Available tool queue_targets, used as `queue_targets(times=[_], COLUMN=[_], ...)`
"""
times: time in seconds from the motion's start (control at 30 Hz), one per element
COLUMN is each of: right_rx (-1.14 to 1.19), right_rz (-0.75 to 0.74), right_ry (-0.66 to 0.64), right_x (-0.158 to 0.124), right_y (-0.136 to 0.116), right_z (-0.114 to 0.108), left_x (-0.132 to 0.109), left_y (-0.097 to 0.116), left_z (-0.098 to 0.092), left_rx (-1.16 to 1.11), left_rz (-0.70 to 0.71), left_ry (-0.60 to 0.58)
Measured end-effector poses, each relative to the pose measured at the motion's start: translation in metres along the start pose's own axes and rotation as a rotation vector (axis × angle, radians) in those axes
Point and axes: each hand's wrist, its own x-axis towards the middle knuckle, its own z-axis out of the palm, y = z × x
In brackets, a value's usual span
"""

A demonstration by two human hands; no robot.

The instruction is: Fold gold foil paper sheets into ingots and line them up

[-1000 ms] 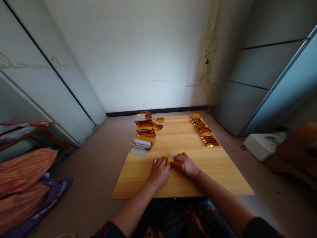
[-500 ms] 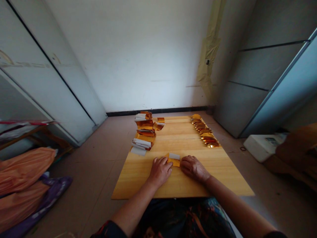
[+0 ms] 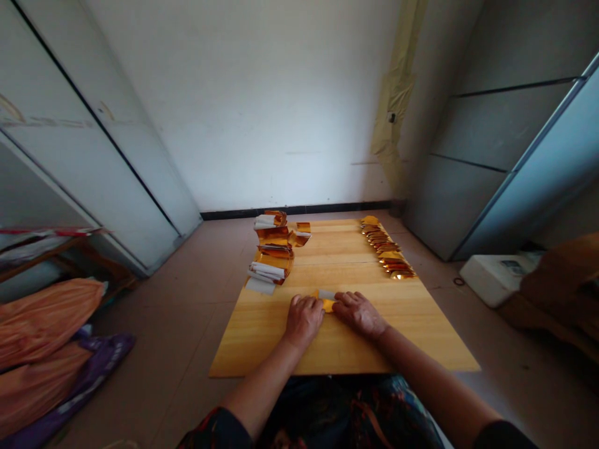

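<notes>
Fingers of both hands are being held together, pressed down on a wooden board. A pile of gold-and-white foil is set at the board's far left, a row of gold pieces at its far right. Between the left hand and right hand, a small folded foil is being pinned. No writing can be read.

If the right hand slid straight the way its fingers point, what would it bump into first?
The small piece of gold foil with a white strip, right at the fingertips of the right hand. The fingers seem to touch it already, though it's hard to be sure from this view.
</notes>
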Motion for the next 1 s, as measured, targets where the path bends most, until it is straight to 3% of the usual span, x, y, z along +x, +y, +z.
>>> queue_targets(times=[0.3,0.67,1.0], right_rx=[0.062,0.038,0.204], right_rz=[0.077,-0.003,0.101], right_ry=[0.024,-0.015,0.042], right_x=[0.008,0.01,0.01], right_y=[0.0,0.008,0.012], right_z=[0.004,0.003,0.004], left_x=[0.001,-0.002,-0.005], left_y=[0.011,0.007,0.006], left_z=[-0.001,0.004,-0.005], left_rx=[0.046,0.009,-0.008], left_rz=[-0.046,-0.04,-0.032], left_ry=[-0.03,-0.005,-0.042])
